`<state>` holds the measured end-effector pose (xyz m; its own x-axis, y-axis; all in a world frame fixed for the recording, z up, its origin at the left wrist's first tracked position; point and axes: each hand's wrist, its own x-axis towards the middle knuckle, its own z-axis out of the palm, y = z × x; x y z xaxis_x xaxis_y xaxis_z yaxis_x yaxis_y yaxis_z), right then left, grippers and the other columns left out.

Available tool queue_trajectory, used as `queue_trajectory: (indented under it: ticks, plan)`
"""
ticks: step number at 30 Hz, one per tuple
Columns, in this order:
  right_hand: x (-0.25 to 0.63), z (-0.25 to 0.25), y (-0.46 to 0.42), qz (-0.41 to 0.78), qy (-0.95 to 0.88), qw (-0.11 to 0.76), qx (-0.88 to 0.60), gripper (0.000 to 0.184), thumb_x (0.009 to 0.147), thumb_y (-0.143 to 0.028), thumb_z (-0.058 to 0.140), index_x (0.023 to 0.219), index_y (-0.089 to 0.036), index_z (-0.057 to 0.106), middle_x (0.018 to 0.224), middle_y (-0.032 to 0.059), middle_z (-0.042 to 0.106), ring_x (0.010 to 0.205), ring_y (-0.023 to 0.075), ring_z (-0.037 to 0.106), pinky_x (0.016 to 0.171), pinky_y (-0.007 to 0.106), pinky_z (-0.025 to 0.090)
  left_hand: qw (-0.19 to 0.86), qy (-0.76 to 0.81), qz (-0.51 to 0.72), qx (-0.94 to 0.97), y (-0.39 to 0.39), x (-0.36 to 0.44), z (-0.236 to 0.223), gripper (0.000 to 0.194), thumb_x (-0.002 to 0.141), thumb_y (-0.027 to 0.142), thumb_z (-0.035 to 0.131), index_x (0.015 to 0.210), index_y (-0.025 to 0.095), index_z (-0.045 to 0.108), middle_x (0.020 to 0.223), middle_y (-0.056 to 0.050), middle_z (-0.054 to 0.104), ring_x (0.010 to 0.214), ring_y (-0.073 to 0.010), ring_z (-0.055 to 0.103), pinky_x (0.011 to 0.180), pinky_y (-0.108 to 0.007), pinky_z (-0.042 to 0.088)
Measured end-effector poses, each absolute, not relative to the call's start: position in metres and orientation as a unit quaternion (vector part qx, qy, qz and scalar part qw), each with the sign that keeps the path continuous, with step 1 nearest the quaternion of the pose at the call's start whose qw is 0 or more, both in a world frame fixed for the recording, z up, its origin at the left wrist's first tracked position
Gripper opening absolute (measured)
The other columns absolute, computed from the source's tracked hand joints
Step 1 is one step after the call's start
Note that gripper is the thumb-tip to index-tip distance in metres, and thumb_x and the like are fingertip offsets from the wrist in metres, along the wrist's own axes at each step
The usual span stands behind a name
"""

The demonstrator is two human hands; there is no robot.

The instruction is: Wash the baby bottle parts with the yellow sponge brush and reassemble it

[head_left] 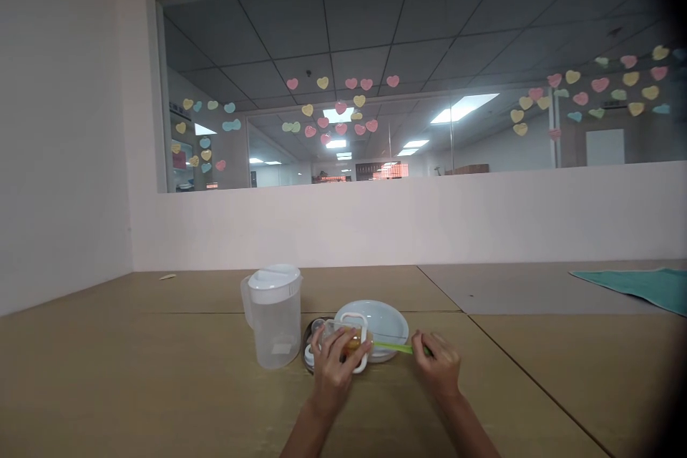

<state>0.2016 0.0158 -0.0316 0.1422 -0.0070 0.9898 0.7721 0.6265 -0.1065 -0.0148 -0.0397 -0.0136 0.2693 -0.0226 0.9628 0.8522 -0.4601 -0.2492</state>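
My left hand is wrapped round a clear container with a white squared rim, tipped on its side with the rim toward the right. Something orange-brown shows inside it, partly behind my fingers. In my closed right hand is a slim bright-green utensil, pointing left so that its far end reaches the container's opening. What kind of tip it has is hidden. Behind the container lies a white plate. A dark round tray with small white and clear items sits under and beside my left hand.
Left of my hands stands a translucent pitcher with a white lid. A teal cloth lies at the table's far right. Seams cross the brown table, which meets a white wall below a window with heart-shaped notes.
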Motion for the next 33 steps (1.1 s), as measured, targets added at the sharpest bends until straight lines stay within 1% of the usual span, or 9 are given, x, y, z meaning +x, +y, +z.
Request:
queue_trajectory:
  ticks: [6,10,13,16,18,22,25,30,33]
  plan:
    - [0.201,-0.033,0.016,-0.285,-0.592,0.679,-0.328,0.037,0.082,-0.016,0.053,0.046,-0.015,0.043,0.044,-0.0046,0.037,0.044,0.0051,0.034,0.05,0.021,0.026,0.417,-0.312,-0.529,-0.67,-0.04,-0.013,-0.013,0.029,0.084,0.023,0.058,0.107,0.041,0.062,0.102,0.0,0.066,0.099,-0.016,0.055,0.103,-0.046,0.027]
    - [0.207,-0.032,0.019,-0.289,-0.585,0.678,-0.339,0.036,0.081,-0.016,0.053,0.046,-0.015,0.047,0.044,-0.0039,0.041,0.043,0.0049,0.037,0.05,0.02,0.028,0.438,-0.325,-0.509,-0.666,-0.041,-0.02,-0.007,0.033,0.086,0.016,0.053,0.108,0.038,0.062,0.105,-0.001,0.066,0.101,-0.0164,0.055,0.103,-0.045,0.028]
    - [0.22,-0.031,0.022,-0.294,-0.519,0.693,-0.404,0.035,0.082,-0.02,0.052,0.047,-0.014,0.052,0.043,-0.0021,0.047,0.041,0.0057,0.04,0.049,0.02,0.03,0.429,-0.373,-0.507,-0.648,-0.044,-0.034,-0.002,0.038,0.085,0.01,0.049,0.109,0.036,0.063,0.107,-0.003,0.064,0.103,-0.018,0.054,0.102,-0.046,0.029]
    - [0.231,-0.029,0.023,-0.281,-0.416,0.709,-0.495,0.037,0.082,-0.026,0.05,0.049,-0.014,0.058,0.04,0.0004,0.049,0.038,0.0082,0.04,0.045,0.021,0.028,0.407,-0.423,-0.518,-0.622,-0.046,-0.05,0.001,0.039,0.083,0.009,0.046,0.109,0.032,0.064,0.112,-0.005,0.061,0.108,-0.0212,0.051,0.103,-0.048,0.027]
    - [0.233,-0.029,0.022,-0.264,-0.394,0.709,-0.522,0.039,0.083,-0.029,0.048,0.05,-0.014,0.06,0.04,0.0017,0.051,0.038,0.0098,0.041,0.044,0.022,0.028,0.395,-0.44,-0.527,-0.611,-0.047,-0.057,0.001,0.039,0.082,0.009,0.046,0.109,0.03,0.064,0.114,-0.006,0.06,0.109,-0.0226,0.05,0.104,-0.049,0.026]
    - [0.221,-0.031,0.019,-0.259,-0.502,0.693,-0.449,0.039,0.085,-0.028,0.047,0.049,-0.014,0.057,0.045,0.0009,0.053,0.041,0.0086,0.045,0.048,0.02,0.032,0.385,-0.432,-0.523,-0.626,-0.047,-0.057,-0.002,0.042,0.081,0.006,0.046,0.112,0.03,0.062,0.117,-0.006,0.058,0.111,-0.0221,0.049,0.104,-0.049,0.027]
    - [0.214,-0.033,0.018,-0.262,-0.557,0.682,-0.395,0.04,0.084,-0.025,0.049,0.046,-0.014,0.051,0.043,-0.0017,0.048,0.042,0.006,0.042,0.05,0.019,0.031,0.387,-0.394,-0.509,-0.66,-0.046,-0.05,-0.004,0.048,0.081,0.002,0.044,0.113,0.033,0.061,0.116,-0.005,0.059,0.111,-0.0204,0.05,0.104,-0.049,0.029]
    - [0.217,-0.033,0.02,-0.271,-0.51,0.707,-0.408,0.038,0.083,-0.023,0.051,0.046,-0.014,0.049,0.043,-0.0034,0.044,0.041,0.0046,0.038,0.049,0.019,0.03,0.409,-0.354,-0.508,-0.67,-0.048,-0.042,-0.002,0.043,0.082,0.005,0.045,0.109,0.033,0.063,0.11,-0.005,0.062,0.107,-0.019,0.053,0.102,-0.047,0.032]
    - [0.22,-0.034,0.02,-0.292,-0.52,0.695,-0.402,0.037,0.082,-0.022,0.051,0.046,-0.015,0.049,0.043,-0.0037,0.044,0.042,0.0048,0.038,0.049,0.019,0.029,0.416,-0.348,-0.5,-0.675,-0.05,-0.038,0.0,0.041,0.082,0.006,0.048,0.107,0.034,0.064,0.108,-0.004,0.064,0.105,-0.0185,0.055,0.101,-0.046,0.034]
